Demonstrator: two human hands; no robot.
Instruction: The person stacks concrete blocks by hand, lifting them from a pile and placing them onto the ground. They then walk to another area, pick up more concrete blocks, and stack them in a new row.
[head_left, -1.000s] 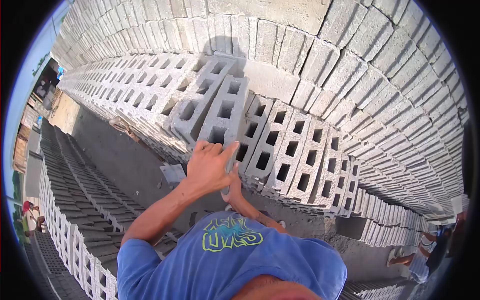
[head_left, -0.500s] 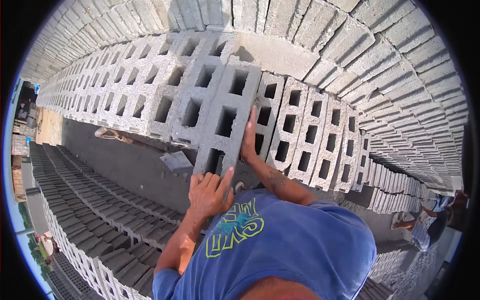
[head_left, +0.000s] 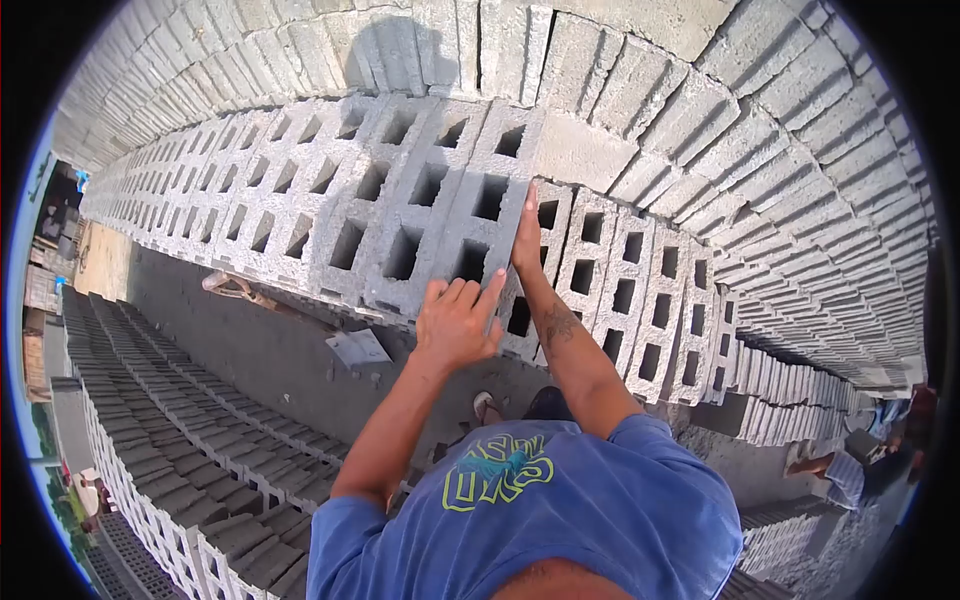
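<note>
The block (head_left: 482, 229) has been brought into line with the row of blocks (head_left: 417, 217), so its near end now roughly matches theirs. Its side is touched by the right hand's (head_left: 527, 240) straight fingers; under the left hand's (head_left: 457, 322) bent fingers, pinching cannot be confirmed.

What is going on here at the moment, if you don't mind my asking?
A person in a blue T-shirt has both hands on a hollow concrete block. The left hand is at its near end, and the right hand lies along its right side. The block stands at the right end of a long row of similar blocks, seemingly close against its neighbour.
</note>
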